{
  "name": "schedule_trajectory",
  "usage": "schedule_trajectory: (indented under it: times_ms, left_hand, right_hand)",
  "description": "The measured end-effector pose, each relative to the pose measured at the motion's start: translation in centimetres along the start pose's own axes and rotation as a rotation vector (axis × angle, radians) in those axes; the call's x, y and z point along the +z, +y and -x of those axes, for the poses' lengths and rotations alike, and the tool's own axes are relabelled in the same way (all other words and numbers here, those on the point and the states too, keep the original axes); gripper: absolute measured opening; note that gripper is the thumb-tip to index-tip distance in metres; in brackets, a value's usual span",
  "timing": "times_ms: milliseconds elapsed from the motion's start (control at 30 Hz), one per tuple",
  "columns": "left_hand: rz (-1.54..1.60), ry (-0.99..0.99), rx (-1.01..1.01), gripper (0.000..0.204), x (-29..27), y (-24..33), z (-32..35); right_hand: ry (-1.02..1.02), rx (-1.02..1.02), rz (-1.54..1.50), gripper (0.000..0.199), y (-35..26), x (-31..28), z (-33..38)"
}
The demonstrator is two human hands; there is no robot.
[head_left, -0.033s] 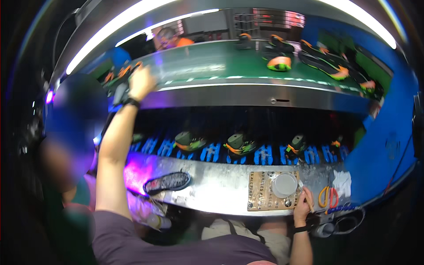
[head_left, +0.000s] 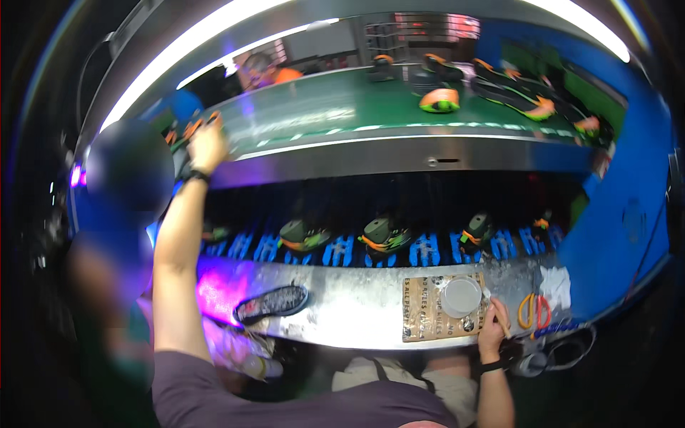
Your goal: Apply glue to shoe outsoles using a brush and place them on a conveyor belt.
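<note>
My left hand [head_left: 208, 146] reaches out to the upper left over the green belt. Its fingers curl at a dark shoe with orange trim [head_left: 194, 128]; motion blur hides the details of the grip. Low on the right, my right hand [head_left: 494, 329] is closed round a slim brush [head_left: 506, 328] with a pale handle. Just left of that hand, a round whitish tub [head_left: 461, 297] stands on a printed brown cardboard sheet [head_left: 421, 314]. A black shoe sole [head_left: 271, 304] lies on the metal bench [head_left: 349, 303], apart from both hands.
Shoes [head_left: 439, 100] sit on the green belt [head_left: 307, 107]. Below it, more shoes [head_left: 385, 234] stand among blue holders [head_left: 424, 250]. Scissors [head_left: 535, 312] and a white cloth [head_left: 555, 287] lie at the bench's right. Close on my left is another person [head_left: 114, 264].
My left hand has shifted left and slightly down at the belt. The whole view has moved a little; my right hand keeps its place beside the tub.
</note>
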State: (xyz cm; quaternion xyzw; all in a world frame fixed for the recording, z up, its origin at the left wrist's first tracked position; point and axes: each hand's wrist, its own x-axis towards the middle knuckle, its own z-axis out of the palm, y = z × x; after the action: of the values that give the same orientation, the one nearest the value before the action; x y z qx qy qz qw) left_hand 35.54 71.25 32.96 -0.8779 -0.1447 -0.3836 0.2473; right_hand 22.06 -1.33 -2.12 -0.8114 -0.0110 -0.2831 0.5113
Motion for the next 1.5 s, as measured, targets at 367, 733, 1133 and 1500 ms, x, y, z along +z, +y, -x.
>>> schedule_trajectory:
  times_ms: [367,733,1133,1500]
  left_hand:
    - [0.128,-0.074,0.100,0.024,0.5,-8.3,1.1]
    - [0.216,-0.375,-0.283,0.069,-2.6,-5.9,2.6]
    - [2.217,-0.379,-0.906,0.031,-11.3,15.6,23.2]
    - [2.915,-1.355,-0.986,0.075,-19.2,28.6,41.0]
  right_hand:
    - [0.090,-0.128,0.006,0.017,-1.5,-0.4,-0.9]
    - [0.073,-0.088,-0.027,0.018,-1.3,-0.5,-0.2]
    - [0.065,0.146,-0.387,0.015,-1.5,-1.5,-2.7]
    - [-0.398,0.052,-0.011,0.015,-9.4,-0.7,-5.1]
